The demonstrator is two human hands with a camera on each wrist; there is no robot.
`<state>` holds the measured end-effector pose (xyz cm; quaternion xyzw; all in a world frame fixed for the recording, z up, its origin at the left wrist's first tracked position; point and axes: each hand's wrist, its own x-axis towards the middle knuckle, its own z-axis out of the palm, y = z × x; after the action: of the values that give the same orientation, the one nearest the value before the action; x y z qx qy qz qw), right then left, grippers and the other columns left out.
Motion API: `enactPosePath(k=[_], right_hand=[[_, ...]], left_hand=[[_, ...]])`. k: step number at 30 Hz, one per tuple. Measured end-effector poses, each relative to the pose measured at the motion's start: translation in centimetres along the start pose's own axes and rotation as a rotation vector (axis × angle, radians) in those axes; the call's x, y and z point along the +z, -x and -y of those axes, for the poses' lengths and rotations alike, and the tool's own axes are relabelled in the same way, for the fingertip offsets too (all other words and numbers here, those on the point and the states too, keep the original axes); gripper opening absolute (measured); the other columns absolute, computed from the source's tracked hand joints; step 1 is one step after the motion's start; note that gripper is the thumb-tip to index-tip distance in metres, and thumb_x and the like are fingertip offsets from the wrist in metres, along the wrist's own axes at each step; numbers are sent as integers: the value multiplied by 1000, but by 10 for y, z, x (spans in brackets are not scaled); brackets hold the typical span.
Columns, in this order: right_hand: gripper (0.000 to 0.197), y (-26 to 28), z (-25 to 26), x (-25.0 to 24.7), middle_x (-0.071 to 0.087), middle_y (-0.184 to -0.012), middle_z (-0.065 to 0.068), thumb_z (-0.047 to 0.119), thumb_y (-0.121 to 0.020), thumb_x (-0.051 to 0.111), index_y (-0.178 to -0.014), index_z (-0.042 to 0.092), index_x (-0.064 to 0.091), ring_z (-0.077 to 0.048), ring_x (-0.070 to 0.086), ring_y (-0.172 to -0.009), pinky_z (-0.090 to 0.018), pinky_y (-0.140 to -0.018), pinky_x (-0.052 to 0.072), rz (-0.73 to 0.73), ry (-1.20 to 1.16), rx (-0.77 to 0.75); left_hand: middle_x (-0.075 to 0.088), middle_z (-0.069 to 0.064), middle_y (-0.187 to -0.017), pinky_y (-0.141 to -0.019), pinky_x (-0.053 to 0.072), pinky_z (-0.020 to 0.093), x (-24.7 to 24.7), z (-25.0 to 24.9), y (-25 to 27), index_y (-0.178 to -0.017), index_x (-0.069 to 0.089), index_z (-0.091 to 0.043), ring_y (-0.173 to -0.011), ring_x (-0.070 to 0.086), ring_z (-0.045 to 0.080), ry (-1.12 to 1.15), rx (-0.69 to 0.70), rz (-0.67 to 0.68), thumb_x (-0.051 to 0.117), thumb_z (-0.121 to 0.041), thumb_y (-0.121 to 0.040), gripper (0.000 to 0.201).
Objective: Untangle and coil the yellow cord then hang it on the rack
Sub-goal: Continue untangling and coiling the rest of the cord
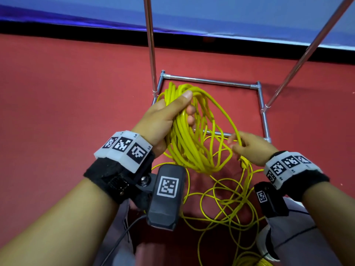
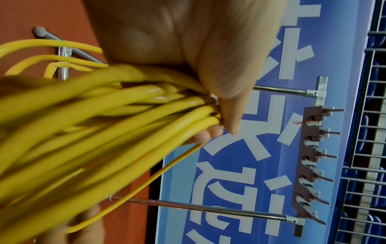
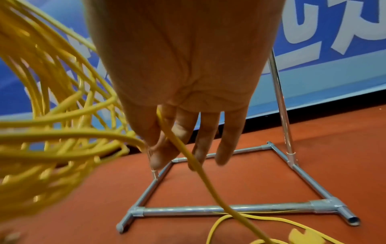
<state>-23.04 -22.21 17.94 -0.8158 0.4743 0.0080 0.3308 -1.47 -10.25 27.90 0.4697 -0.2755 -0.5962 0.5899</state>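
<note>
Both hands work the yellow cord [image 1: 192, 135] at the centre of the head view. Your left hand [image 1: 165, 120] is wrapped around a thick bundle of finished loops, thumb laid over the top. Your right hand [image 1: 249, 148], centre right, has its fingers nearly straight, with one strand running between thumb and forefinger; whether it pinches or merely guides that strand is hard to tell.

The step in hand is coiling: many loops are gathered, but a loose tangle still lies on the red floor [image 1: 76, 93] at lower centre. The next move calls for feeding that strand up into the left hand as another loop, clearing crossings as they rise.

Only the left wrist view shows the rack's hook bar [image 2: 311, 165], at the right of its frame. The right wrist view shows the strand crossing the rack's tubular base [image 3: 229, 210], at lower centre of its frame.
</note>
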Motion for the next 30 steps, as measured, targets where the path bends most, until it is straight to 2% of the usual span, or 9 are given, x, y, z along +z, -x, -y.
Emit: enactPosePath(k=[4,7,12,16,19,21,24,27,30], right_hand=[[22,5,-16,12,61,-73,3,2,-87,55,-75,21,57,-20,56,-76,-18,-66,40,236,47,17],[21,4,-25,12,66,-75,5,3,-92,49,-87,24,49,-17,54,-69,-30,-70,44,158,-71,57],[17,7,-4,2,56,-65,1,6,-97,44,-88,21,43,-15,50,-55,-28,-56,48,-61,-462,84],[18,9,18,-7,63,-75,-2,12,-97,46,-103,14,63,-19,58,-72,-26,-64,34,-187,-16,-45],[23,14,37,-17,63,-95,-11,18,-95,46,-104,14,67,-32,57,-98,-33,-82,41,-137,286,-157],[28,22,50,-21,58,-85,-7,29,-91,39,-87,18,64,-32,57,-90,-41,-80,46,-96,360,-263],[42,33,68,-29,54,-64,0,39,-81,30,-76,12,62,-20,53,-66,-32,-65,40,-86,275,-494],[26,42,80,-38,40,-48,16,34,-76,46,-71,17,64,-1,45,-53,-11,-55,30,-161,81,-596],[23,41,78,-45,55,-55,2,13,-74,69,-75,21,47,-3,43,-46,-13,-53,34,-136,-262,-476]], left_hand=[[51,-5,-63,-61,46,28,-4,-2,-5,-84,52,-15,-53,50,8,41,86,-42,56,-25,-93,14],[53,-4,-63,-59,47,27,-9,0,-8,-79,55,-15,-55,51,9,-17,122,-70,60,-23,-87,12],[57,2,-61,-49,48,24,-8,7,-10,-83,57,-12,-53,56,12,-180,123,-125,68,-18,-81,13],[60,7,-74,-53,53,24,0,17,-10,-100,52,-5,-61,63,10,-243,173,-131,63,-6,-88,16],[69,10,-86,-76,58,37,0,28,-15,-103,54,-7,-83,70,24,-318,207,-134,76,-24,-77,38],[70,8,-96,-88,53,46,-1,33,-18,-109,54,-10,-92,68,26,-456,203,-150,76,-45,-64,61],[59,-6,-81,-76,45,34,-1,40,-20,-101,50,-9,-75,57,10,-579,227,-109,73,-45,-67,55],[59,-2,-86,-78,50,42,2,45,-18,-108,48,-10,-82,62,17,-591,195,-46,73,-38,-68,54],[59,-4,-87,-69,50,36,4,48,-14,-114,46,-13,-74,63,9,-571,158,34,73,-28,-72,52]])
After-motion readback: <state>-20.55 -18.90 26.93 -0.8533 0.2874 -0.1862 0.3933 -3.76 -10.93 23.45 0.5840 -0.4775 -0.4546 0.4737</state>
